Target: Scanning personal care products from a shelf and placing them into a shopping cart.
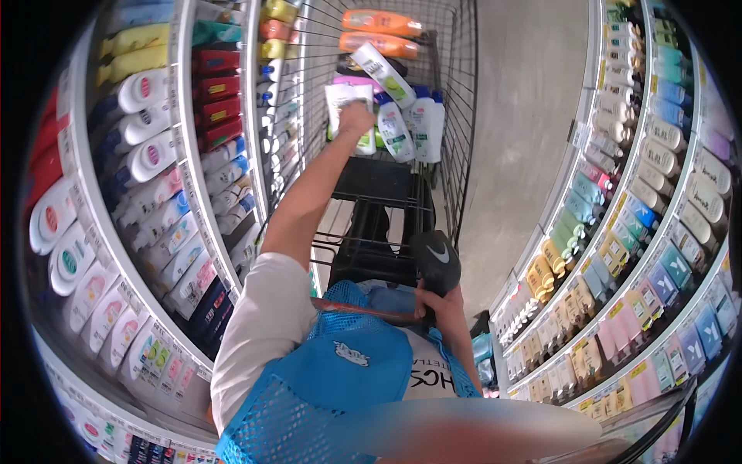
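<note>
My left hand (356,118) reaches into a black wire shopping cart (464,116) and rests on a white package (342,97) with green parts; whether the fingers grip it is hard to tell. Just right of it white bottles with blue caps (396,130) stand or lean, and a white and green bottle (384,75) lies slanted above them. Orange bottles (381,23) lie at the cart's far end. My right hand (442,304), close to my body, is closed around the handle of a dark object with a Nike mark (438,261), beside the cart's red handle bar (371,310).
Shelves (188,145) of white, red and yellow bottles rise close on the left of the cart. More shelves (643,145) with bottles and tubes curve along the right. A grey floor aisle (516,116) runs between the cart and the right shelves.
</note>
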Available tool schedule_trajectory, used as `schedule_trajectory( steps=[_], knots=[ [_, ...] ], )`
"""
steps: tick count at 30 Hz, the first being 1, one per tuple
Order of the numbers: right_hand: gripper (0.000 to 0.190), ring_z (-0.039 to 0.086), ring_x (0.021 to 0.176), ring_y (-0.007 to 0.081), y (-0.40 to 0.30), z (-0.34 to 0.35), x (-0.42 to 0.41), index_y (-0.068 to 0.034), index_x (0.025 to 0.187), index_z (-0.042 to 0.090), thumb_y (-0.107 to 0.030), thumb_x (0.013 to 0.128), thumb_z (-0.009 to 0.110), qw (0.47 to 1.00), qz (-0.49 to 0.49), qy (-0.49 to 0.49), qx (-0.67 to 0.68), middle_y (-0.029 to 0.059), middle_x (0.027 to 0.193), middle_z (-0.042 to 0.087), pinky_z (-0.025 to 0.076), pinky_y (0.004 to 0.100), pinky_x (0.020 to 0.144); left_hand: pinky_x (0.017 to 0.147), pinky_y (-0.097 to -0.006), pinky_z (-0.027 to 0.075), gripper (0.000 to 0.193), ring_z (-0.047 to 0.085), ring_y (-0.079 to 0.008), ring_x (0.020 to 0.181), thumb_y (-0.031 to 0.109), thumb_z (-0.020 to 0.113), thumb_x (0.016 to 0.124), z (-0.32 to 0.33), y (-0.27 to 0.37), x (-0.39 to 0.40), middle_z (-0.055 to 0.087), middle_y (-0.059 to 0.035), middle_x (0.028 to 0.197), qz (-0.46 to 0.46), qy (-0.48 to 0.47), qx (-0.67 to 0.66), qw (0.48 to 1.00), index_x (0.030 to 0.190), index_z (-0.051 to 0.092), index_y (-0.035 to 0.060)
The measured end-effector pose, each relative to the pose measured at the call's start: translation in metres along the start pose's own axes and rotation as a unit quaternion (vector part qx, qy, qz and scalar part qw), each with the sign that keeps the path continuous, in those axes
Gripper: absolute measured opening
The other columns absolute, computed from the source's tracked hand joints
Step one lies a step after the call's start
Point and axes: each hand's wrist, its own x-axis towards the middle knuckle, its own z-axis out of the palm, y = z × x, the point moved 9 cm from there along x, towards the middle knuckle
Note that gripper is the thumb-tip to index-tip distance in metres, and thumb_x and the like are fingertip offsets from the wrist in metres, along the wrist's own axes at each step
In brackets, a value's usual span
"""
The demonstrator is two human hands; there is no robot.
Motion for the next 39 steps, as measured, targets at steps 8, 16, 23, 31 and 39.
schedule_trajectory(
  steps=[8, 16, 23, 31, 39],
  knots=[
    [0.024, 0.049, 0.041, 0.0182, -0.05, 0.049, -0.016, 0.0, 0.102, 0.054, -0.004, 0.08, 0.062, 0.966, -0.253, -0.009, -0.047, 0.0083, 0.067, 0.052, 0.044, 0.0318, 0.038, 0.1, -0.0397, 0.045, 0.033, 0.064, -0.0332, 0.106, 0.023, 0.067, 0.089, -0.189, 0.072, -0.263, 0.067, -0.0173, 0.114, 0.322, -0.064, -0.283, 0.901, 0.116, 0.067, 0.0047],
    [0.026, 0.047, 0.045, 0.0141, -0.073, 0.197, -0.019, -0.002, 0.107, 0.05, -0.001, 0.082, 0.06, 0.936, -0.3, -0.088, -0.159, 0.0054, 0.066, 0.051, 0.046, 0.0298, 0.042, 0.096, -0.0462, 0.041, 0.064, 0.053, -0.0366, 0.109, 0.014, 0.076, 0.074, -0.452, -0.167, -0.558, 0.053, -0.0236, 0.116, 0.017, 0.804, -0.136, 0.579, 0.125, 0.046, -0.0116],
    [0.028, 0.048, 0.044, 0.0167, -0.031, 0.246, -0.035, 0.0, 0.106, 0.051, 0.0, 0.079, 0.06, 0.923, -0.28, -0.116, -0.236, 0.0083, 0.066, 0.051, 0.048, 0.0331, 0.04, 0.105, -0.0457, 0.032, 0.08, 0.042, -0.0337, 0.119, 0.014, 0.081, 0.075, -0.481, -0.32, -0.617, 0.041, -0.021, 0.127, -0.195, 0.859, -0.174, 0.44, 0.136, 0.033, -0.0062],
    [0.023, 0.049, 0.044, 0.0173, -0.006, 0.224, -0.013, -0.002, 0.101, 0.051, -0.003, 0.08, 0.059, 0.916, -0.242, -0.129, -0.294, 0.0075, 0.068, 0.052, 0.047, 0.0333, 0.039, 0.088, -0.0479, 0.043, 0.065, 0.053, -0.0431, 0.101, 0.03, 0.086, 0.064, -0.472, -0.364, -0.607, 0.054, -0.0239, 0.1, -0.37, 0.737, -0.221, 0.52, 0.103, 0.049, -0.0054],
    [0.026, 0.049, 0.044, 0.0175, -0.013, 0.208, -0.006, -0.001, 0.104, 0.05, -0.003, 0.08, 0.059, 0.923, -0.241, -0.099, -0.283, 0.0072, 0.068, 0.052, 0.046, 0.0335, 0.04, 0.095, -0.0352, 0.048, 0.053, 0.057, -0.0224, 0.104, -0.009, 0.063, 0.071, -0.444, -0.333, -0.641, 0.057, -0.0121, 0.111, 0.003, 0.917, -0.335, 0.218, 0.122, 0.047, -0.0017]
  ],
)
